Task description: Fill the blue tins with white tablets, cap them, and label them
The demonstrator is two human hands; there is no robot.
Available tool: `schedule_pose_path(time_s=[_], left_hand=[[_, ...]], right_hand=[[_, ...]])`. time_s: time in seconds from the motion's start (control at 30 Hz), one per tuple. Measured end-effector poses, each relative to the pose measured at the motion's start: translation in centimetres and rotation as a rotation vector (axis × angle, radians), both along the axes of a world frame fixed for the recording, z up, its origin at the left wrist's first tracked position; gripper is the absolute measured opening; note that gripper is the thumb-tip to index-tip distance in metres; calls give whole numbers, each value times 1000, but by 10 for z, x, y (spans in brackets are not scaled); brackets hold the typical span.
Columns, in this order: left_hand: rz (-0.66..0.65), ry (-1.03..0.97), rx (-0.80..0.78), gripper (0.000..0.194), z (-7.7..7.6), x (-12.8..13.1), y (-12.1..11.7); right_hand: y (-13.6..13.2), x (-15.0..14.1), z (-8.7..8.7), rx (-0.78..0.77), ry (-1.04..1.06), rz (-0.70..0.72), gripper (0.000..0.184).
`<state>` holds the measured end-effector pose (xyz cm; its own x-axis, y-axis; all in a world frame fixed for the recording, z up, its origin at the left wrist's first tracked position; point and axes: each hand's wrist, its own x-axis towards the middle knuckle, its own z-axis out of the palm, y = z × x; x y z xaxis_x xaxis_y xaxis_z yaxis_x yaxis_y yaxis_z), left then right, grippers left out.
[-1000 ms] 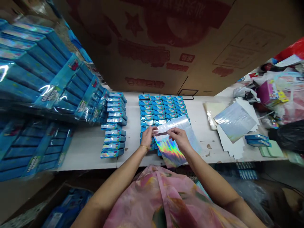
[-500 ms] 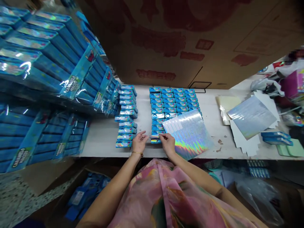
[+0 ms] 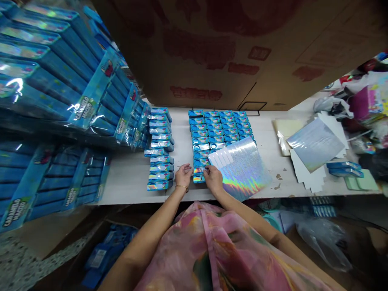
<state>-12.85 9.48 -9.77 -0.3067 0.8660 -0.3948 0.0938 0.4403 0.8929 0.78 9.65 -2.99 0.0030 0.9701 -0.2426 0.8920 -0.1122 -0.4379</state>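
Observation:
My left hand [image 3: 183,176] and my right hand [image 3: 213,178] are at either end of a small blue box [image 3: 199,175] near the table's front edge. Between their closed fingertips a shiny holographic sticker [image 3: 198,170] lies on or just over the box; whether it touches all along, I cannot tell. Rows of similar blue boxes [image 3: 212,133] run back from there. Beside my right hand, a holographic sticker sheet [image 3: 242,169] partly covers some boxes, with several pale blank strips at its upper left. A column of blue boxes [image 3: 160,166] stands left of my left hand.
Plastic-wrapped packs of blue boxes [image 3: 91,93] are piled at the left. A big cardboard box [image 3: 206,52] stands along the back. To the right lie another silvery sheet [image 3: 315,143], white paper [image 3: 307,173] and two blue boxes [image 3: 344,169]. Below the table sits a plastic bag [image 3: 324,242].
My left hand has moved right, closer to my right hand. The sticker strip, held between both hands before, is now at the box. The view has shifted slightly.

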Motion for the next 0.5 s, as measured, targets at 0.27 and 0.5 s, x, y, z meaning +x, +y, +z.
schedule_pose_path(time_s=[0.27,0.5], left_hand=[[-191,197,31,26,20,-2,-11],[-418,596,283,33,64,45,38]], right_hand=[[-10,13,16,-49,-356,562,43],[39,79,28,151,-208,308,37]])
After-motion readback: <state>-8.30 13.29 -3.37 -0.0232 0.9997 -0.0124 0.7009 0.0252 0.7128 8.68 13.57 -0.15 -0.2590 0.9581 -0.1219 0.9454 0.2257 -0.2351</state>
